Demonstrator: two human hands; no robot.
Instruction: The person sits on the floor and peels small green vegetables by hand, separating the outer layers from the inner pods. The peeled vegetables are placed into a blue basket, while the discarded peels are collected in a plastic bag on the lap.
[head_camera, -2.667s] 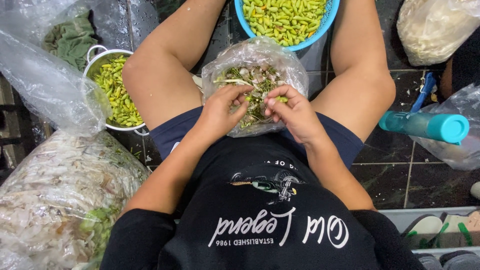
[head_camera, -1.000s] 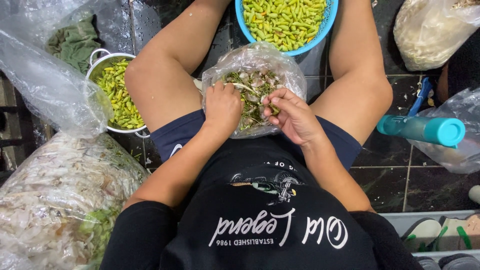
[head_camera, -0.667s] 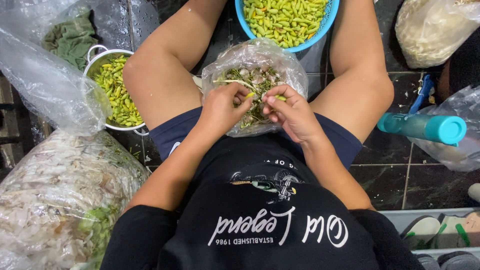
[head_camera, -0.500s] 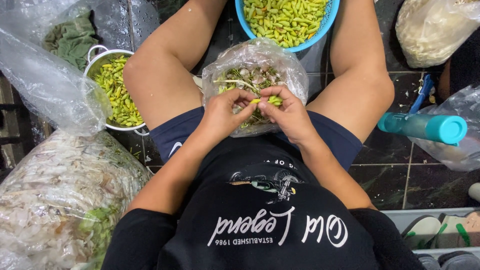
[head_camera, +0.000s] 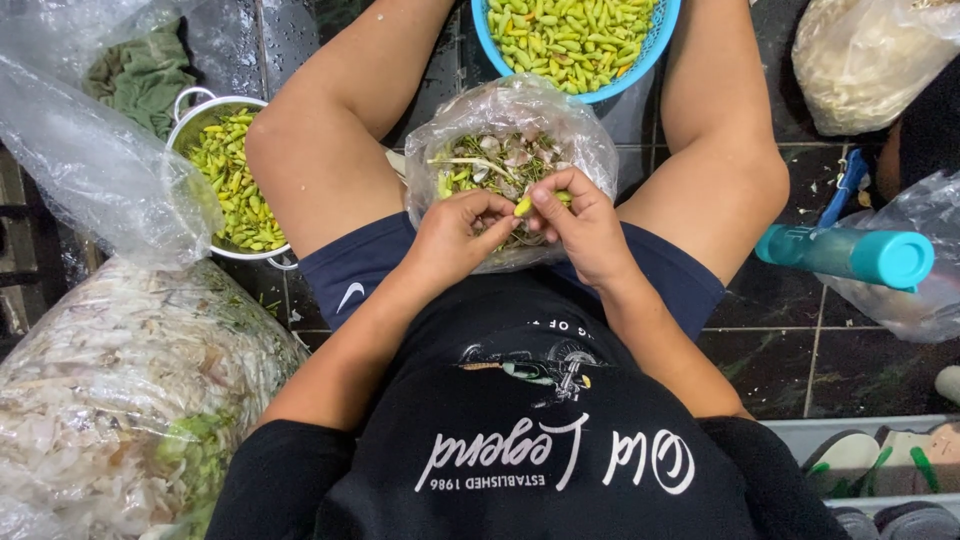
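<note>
Pinched between the fingertips of both your hands was a small yellow-green pod (head_camera: 523, 206), held just over the open mouth of the clear plastic bag (head_camera: 590, 140) that sat between your thighs. Your left hand (head_camera: 455, 235) curled in from the left with its fingers bent around the pod's near end, while your right hand (head_camera: 585, 230) closed on it from the right, thumb and forefinger pressed to the tip; both hands were clenched on that one piece and touched each other. Inside the bag lay a heap of stems and husks (head_camera: 495, 165). At the far side, beyond the bag, stood a blue basket (head_camera: 665, 30) filled with green and yellow pods. To your left, beside your knee, a metal colander (head_camera: 190, 110) held more of the same pods, partly under a sheet of clear plastic. Nearer on the left lay a large plastic sack of pale husks (head_camera: 120, 390). On the right, on the dark tiled floor (head_camera: 850, 350), a teal bottle (head_camera: 845, 255) lay on its side.
</note>
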